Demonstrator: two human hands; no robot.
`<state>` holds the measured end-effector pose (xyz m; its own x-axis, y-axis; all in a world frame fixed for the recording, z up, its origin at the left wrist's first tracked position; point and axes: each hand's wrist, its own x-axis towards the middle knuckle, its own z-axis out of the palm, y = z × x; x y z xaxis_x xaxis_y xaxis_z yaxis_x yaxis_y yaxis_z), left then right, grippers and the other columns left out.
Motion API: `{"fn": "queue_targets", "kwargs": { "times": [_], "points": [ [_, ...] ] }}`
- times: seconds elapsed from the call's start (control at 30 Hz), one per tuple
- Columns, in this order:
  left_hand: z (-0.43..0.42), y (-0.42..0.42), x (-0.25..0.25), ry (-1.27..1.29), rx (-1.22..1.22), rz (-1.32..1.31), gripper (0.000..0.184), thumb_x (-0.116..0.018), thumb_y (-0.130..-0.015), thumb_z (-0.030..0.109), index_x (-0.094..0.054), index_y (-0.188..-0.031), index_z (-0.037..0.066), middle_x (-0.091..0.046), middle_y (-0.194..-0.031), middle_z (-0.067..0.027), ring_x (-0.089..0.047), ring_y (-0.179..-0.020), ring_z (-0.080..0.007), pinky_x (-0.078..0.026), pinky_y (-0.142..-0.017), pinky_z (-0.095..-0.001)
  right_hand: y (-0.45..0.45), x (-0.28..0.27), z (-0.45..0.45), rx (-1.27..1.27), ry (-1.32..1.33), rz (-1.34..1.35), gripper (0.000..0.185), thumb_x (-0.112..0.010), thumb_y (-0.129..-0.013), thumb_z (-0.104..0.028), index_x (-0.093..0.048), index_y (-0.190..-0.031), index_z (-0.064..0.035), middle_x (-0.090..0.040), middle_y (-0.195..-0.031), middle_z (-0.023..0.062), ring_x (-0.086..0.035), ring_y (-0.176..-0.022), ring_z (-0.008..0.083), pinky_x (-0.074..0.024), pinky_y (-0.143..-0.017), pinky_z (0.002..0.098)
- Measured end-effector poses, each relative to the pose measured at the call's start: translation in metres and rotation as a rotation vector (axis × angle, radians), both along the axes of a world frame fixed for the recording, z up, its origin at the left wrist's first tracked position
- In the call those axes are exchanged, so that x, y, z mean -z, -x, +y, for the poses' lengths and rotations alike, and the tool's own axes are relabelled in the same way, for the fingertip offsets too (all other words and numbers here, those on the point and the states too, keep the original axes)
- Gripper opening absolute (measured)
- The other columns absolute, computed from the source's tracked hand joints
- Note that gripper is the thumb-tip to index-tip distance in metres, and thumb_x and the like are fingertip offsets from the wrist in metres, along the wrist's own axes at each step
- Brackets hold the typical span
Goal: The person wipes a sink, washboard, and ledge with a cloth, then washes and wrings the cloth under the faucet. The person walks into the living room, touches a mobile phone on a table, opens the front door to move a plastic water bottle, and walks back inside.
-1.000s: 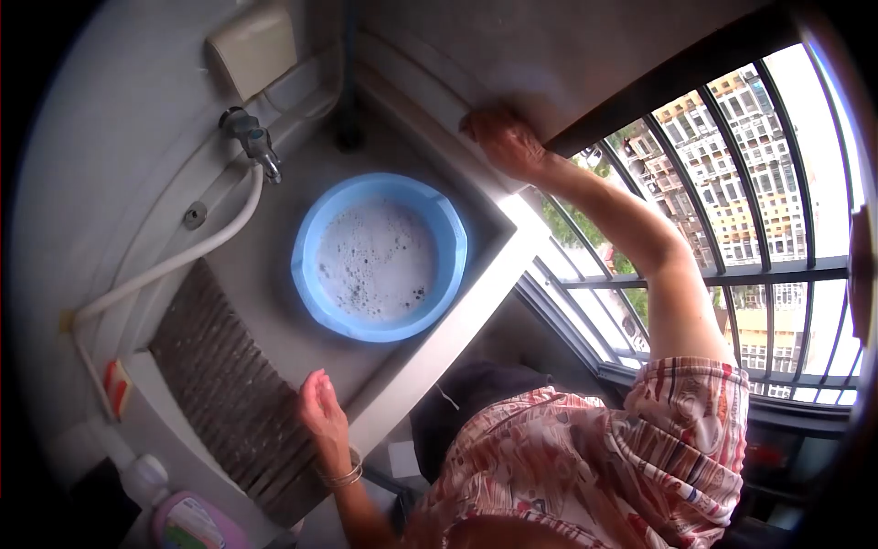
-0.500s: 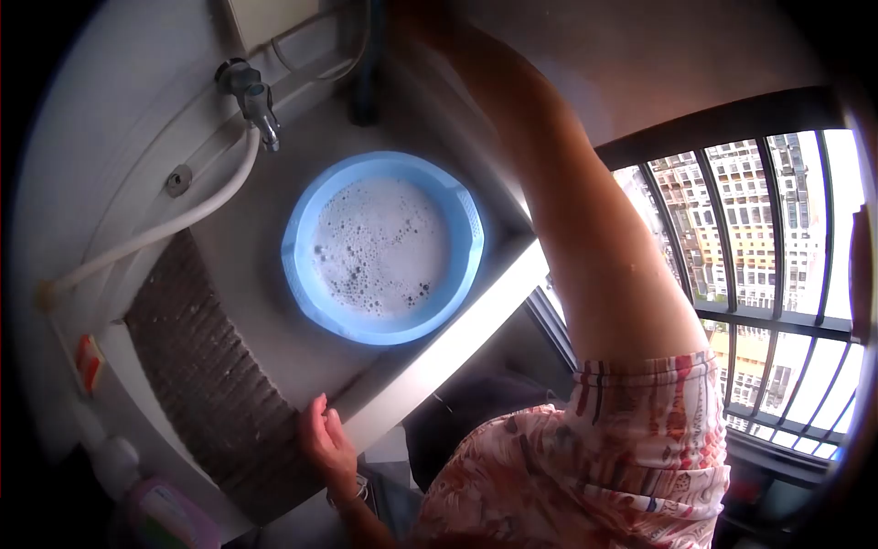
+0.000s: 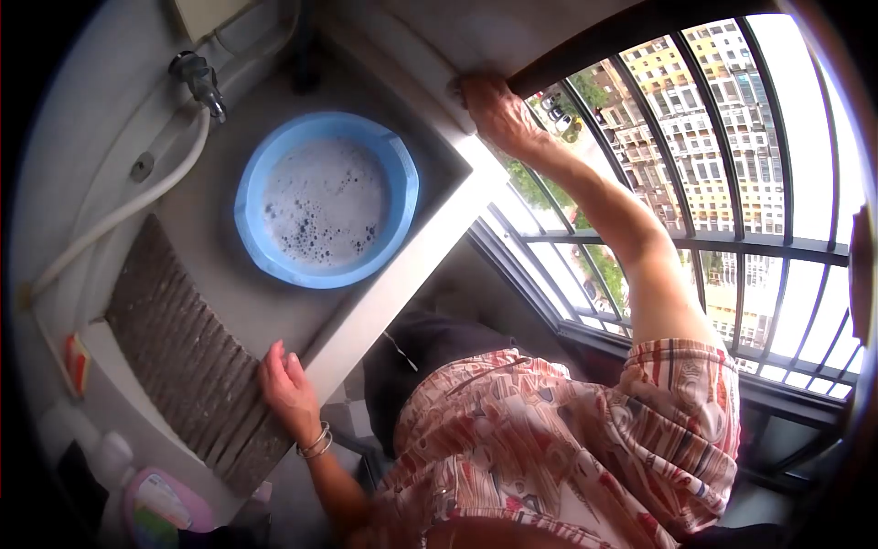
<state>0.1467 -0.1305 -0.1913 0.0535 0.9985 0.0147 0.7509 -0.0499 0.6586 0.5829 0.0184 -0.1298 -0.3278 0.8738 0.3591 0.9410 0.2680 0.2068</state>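
My left hand [image 3: 291, 392], with bangles at the wrist, rests at the sink's front edge beside the ribbed grey-brown washboard [image 3: 187, 352]. Its fingers are stretched out and hold nothing. Higher up, my right hand [image 3: 501, 114] reaches to the wall beside the window frame. Its fingers are bent around something small at the wall that I cannot make out. Between the two hands, a round light-blue plastic basin [image 3: 402, 188] stands in the sink. Foamy, bubbly water [image 3: 325, 201] fills much of it.
A metal tap [image 3: 198, 84] with a white hose [image 3: 151, 197] is on the wall. Lower left are a pink-edged bottle [image 3: 165, 503] and a red-and-white item [image 3: 77, 366]. The white sink ledge [image 3: 393, 274] runs in front. A barred window [image 3: 713, 137] lies to the right.
My right hand has come down from the dark upper wall to beside the window frame. The view has shifted, so the basin appears further left and higher. My left hand stays at the sink edge.
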Motion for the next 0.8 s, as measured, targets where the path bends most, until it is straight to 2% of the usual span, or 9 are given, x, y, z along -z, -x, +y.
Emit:
{"fn": "queue_targets", "kwargs": {
  "times": [0.03,0.13,0.2,0.27,0.37,0.5,0.57,0.8],
  "points": [
    [0.0,0.0,-0.001,0.017,-0.011,-0.021,0.023,-0.052,-0.081,0.005,-0.052,-0.104,0.0,-0.056,-0.093,-0.0159,-0.054,-0.084,-0.0285,-0.045,-0.072,-0.036,0.002,-0.003,-0.011,0.021,0.0,-0.033,0.025,-0.05,-0.073,-0.003,-0.051,-0.098,0.0024,-0.05,-0.096,0.016,-0.05,-0.087,0.0304,-0.0472,-0.07,0.0369],
    [-0.001,0.003,-0.001,0.025,-0.017,-0.034,0.023,-0.052,-0.081,0.005,-0.052,-0.104,0.0,-0.056,-0.093,-0.0162,-0.054,-0.084,-0.0287,-0.046,-0.072,-0.0359,-0.016,0.009,-0.026,-0.067,-0.039,-0.152,0.029,-0.051,-0.073,-0.004,-0.051,-0.101,0.0017,-0.05,-0.097,0.016,-0.048,-0.088,0.0304,-0.0457,-0.073,0.0363],
    [0.0,0.002,0.0,0.018,-0.021,-0.03,0.024,-0.052,-0.081,0.005,-0.052,-0.104,0.0,-0.055,-0.093,-0.0164,-0.054,-0.083,-0.0288,-0.046,-0.071,-0.0358,-0.023,0.003,-0.044,-0.009,0.026,-0.09,0.032,-0.053,-0.072,-0.003,-0.051,-0.104,0.001,-0.05,-0.098,0.0162,-0.049,-0.089,0.0303,-0.0452,-0.075,0.0362],
    [0.001,0.001,-0.001,0.032,-0.022,-0.073,0.024,-0.052,-0.081,0.005,-0.052,-0.104,0.0,-0.055,-0.093,-0.0164,-0.054,-0.082,-0.0287,-0.046,-0.071,-0.0356,-0.031,0.007,-0.056,-0.079,0.136,0.155,0.034,-0.055,-0.071,-0.001,-0.051,-0.105,0.0004,-0.05,-0.1,0.0163,-0.049,-0.092,0.0293,-0.0462,-0.075,0.0364],
    [0.0,0.001,0.002,-0.005,0.004,-0.078,0.024,-0.052,-0.081,0.005,-0.052,-0.104,0.0,-0.056,-0.091,-0.0163,-0.054,-0.081,-0.0285,-0.046,-0.07,-0.0358,-0.002,-0.008,-0.039,-0.125,0.145,0.162,0.035,-0.055,-0.072,0.0,-0.052,-0.107,-0.0023,-0.05,-0.104,0.0133,-0.049,-0.095,0.0278,-0.0463,-0.077,0.0362],
    [0.002,-0.001,-0.008,0.064,0.019,-0.048,0.023,-0.052,-0.081,0.005,-0.052,-0.103,0.0,-0.056,-0.09,-0.016,-0.054,-0.08,-0.0285,-0.045,-0.069,-0.0364,0.019,0.051,-0.009,-0.01,0.269,0.098,0.036,-0.055,-0.072,-0.002,-0.052,-0.108,-0.005,-0.051,-0.108,0.009,-0.049,-0.098,0.0268,-0.0452,-0.08,0.0364],
    [0.003,0.003,0.002,0.041,0.034,-0.045,0.022,-0.052,-0.081,0.006,-0.053,-0.103,0.0,-0.056,-0.09,-0.0158,-0.054,-0.079,-0.0283,-0.045,-0.069,-0.0364,0.019,0.073,-0.006,0.044,0.067,0.171,0.036,-0.055,-0.073,-0.004,-0.052,-0.109,-0.0056,-0.052,-0.109,0.0085,-0.05,-0.097,0.0275,-0.0431,-0.083,0.0375],
    [0.002,-0.001,-0.003,0.039,0.035,-0.042,0.021,-0.051,-0.082,0.008,-0.054,-0.102,0.001,-0.055,-0.087,-0.0143,-0.053,-0.078,-0.0271,-0.044,-0.068,-0.036,-0.014,0.05,-0.123,0.023,0.204,0.385,0.038,-0.056,-0.071,-0.001,-0.053,-0.108,-0.0066,-0.053,-0.108,0.0105,-0.05,-0.099,0.0288,-0.0389,-0.087,0.0375]
  ]
}}
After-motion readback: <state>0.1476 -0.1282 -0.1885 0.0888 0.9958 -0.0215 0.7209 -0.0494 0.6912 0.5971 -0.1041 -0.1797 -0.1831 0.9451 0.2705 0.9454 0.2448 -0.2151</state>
